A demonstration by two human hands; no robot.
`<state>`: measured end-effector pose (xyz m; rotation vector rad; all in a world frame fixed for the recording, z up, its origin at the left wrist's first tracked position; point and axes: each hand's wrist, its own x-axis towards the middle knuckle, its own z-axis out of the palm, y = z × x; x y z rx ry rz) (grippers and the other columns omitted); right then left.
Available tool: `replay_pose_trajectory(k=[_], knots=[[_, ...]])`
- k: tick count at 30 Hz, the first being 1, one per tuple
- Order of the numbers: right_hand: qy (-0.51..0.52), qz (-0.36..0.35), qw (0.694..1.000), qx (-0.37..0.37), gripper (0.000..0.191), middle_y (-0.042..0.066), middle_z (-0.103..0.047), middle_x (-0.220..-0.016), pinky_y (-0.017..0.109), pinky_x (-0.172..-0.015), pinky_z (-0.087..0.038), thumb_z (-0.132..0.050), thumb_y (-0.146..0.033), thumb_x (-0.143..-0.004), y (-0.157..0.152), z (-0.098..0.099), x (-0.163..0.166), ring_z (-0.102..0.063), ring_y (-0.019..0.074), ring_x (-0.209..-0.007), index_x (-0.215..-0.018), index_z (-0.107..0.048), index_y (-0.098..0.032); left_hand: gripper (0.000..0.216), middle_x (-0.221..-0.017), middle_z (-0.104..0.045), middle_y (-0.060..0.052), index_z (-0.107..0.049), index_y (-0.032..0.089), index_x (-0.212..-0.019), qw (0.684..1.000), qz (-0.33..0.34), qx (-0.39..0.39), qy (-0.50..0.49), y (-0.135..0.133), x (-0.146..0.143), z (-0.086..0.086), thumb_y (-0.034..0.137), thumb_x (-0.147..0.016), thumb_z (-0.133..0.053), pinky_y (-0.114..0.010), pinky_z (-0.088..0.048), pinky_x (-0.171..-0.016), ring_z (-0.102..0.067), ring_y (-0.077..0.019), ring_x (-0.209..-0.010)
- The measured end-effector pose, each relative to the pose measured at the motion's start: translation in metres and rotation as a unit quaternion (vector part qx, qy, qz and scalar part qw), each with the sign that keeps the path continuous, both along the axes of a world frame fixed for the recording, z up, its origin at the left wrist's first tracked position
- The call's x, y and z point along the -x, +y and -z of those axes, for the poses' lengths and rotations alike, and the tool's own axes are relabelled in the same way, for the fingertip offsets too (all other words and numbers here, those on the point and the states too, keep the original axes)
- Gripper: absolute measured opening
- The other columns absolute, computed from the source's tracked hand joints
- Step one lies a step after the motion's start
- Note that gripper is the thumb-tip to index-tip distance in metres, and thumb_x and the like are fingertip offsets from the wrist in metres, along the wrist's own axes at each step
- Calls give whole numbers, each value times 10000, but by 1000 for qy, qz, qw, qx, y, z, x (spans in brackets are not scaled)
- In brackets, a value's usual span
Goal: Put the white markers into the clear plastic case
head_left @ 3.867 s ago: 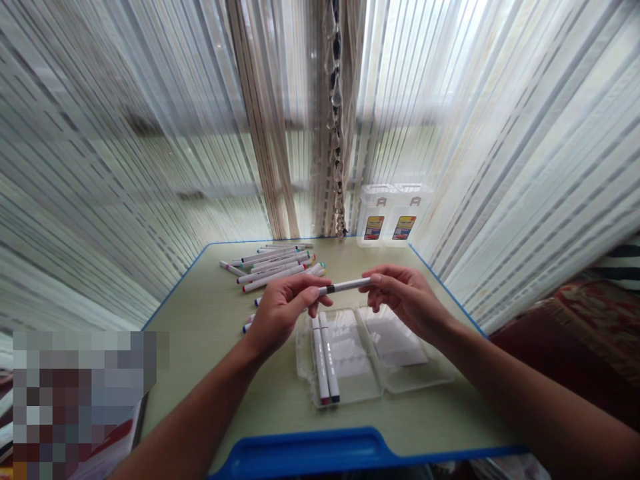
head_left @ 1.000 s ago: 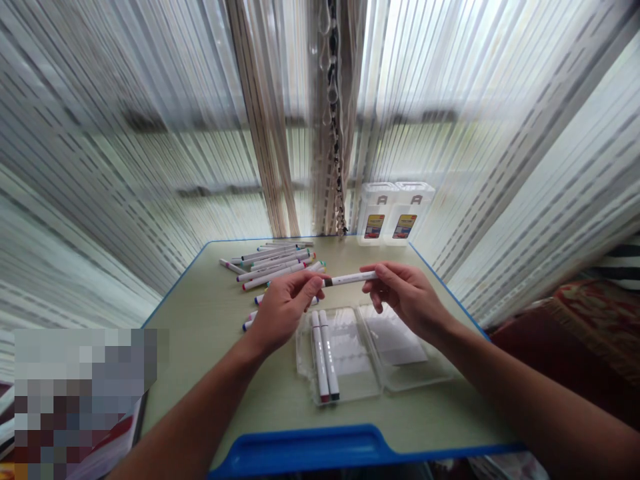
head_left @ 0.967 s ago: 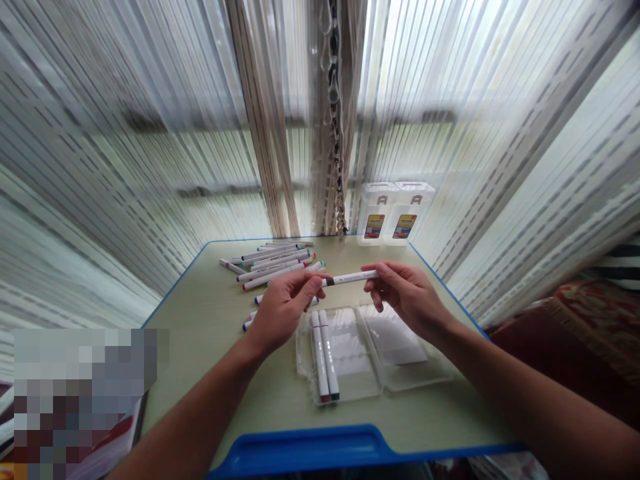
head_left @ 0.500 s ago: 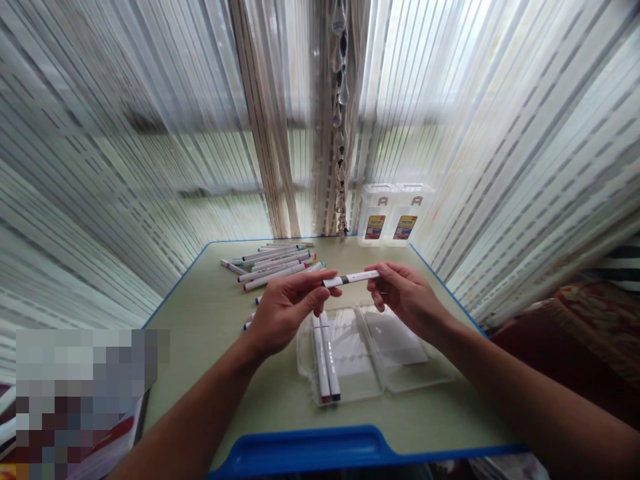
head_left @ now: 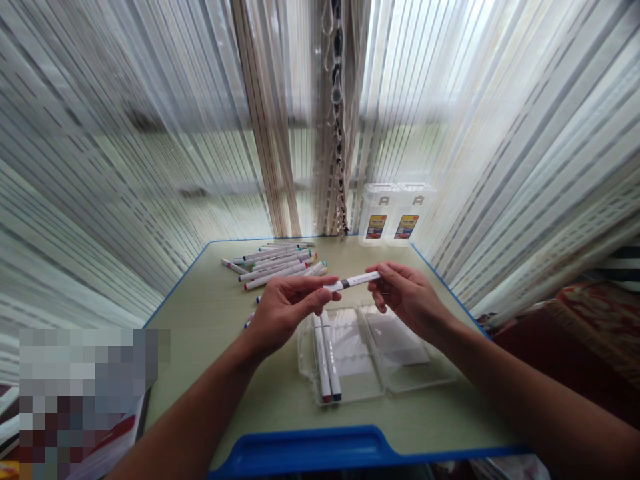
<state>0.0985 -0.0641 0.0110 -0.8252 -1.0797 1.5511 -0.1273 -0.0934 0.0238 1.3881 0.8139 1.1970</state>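
Pen (head_left: 362, 279), one: raised over table (head_left: 195, 327), its ends pinched in left hand (head_left: 287, 307) and right hand (head_left: 407, 290); open case (head_left: 357, 377), one, holding two pens (head_left: 323, 363); upright cases (head_left: 375, 208), two; loose pens (head_left: 273, 270), several, overlapping

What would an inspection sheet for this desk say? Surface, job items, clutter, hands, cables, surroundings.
Surface: pale green tabletop, blue edging, blue trough on the near side.
Job items: held marker above the desk; two cased markers side by side in the open clear case.
Clutter: loose markers heaped at far left; two upright cases at the far edge.
Hands: left hand and right hand pinch opposite ends of the held marker.
Cables: nothing seen.
Surroundings: striped curtains, hanging bead string; lower left pixelated, unreadable.
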Motion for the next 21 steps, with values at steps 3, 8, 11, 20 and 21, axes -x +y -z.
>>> replay_pose_trajectory(k=[3,8,11,20,21], knots=[[2,-2,1000,-7,244,20,-645,-646,213,-407,-431,-712,-382,-802,0,0,-1,-546,101,-459,-855,-693,-145,286,-811,-758,-109,-760,147,-1043,1000,-3,0,-10,2,1,2,272,-787,-738,-256,-473,-608,-557,-112,-599],[-12,8,999,-34,230,38,-673,-659,211,-401,-442,-729,-356,-800,-1,1,-1,-538,92,-448,-860,-723,-134,244,-821,-752,-103,-768,139,-1005,999,-27,10,-15,6,1,3,283,-824,-691,-258,-456,-630,-572,-116,-617],[-26,15,998,-49,249,48,-683,-663,211,-399,-443,-743,-357,-790,-2,2,-1,-527,85,-444,-878,-746,-125,235,-769,-739,-83,-776,124,-961,998,-63,7,18,7,1,2,292,-824,-685,-256,-449,-628,-557,-112,-595],[-44,3,998,-53,279,80,-719,-689,219,-387,-468,-744,-358,-794,-3,2,0,-552,90,-426,-912,-766,-106,275,-623,-613,0,-765,107,-931,992,-73,10,107,7,0,-1,333,-783,-718,-212,-361,-538,-477,-89,-558],[-45,-1,997,-54,275,81,-721,-691,216,-387,-470,-739,-355,-801,-4,2,0,-555,89,-426,-913,-766,-105,281,-603,-586,10,-760,103,-933,991,-71,12,112,8,0,-1,338,-783,-718,-208,-347,-525,-464,-86,-550]])
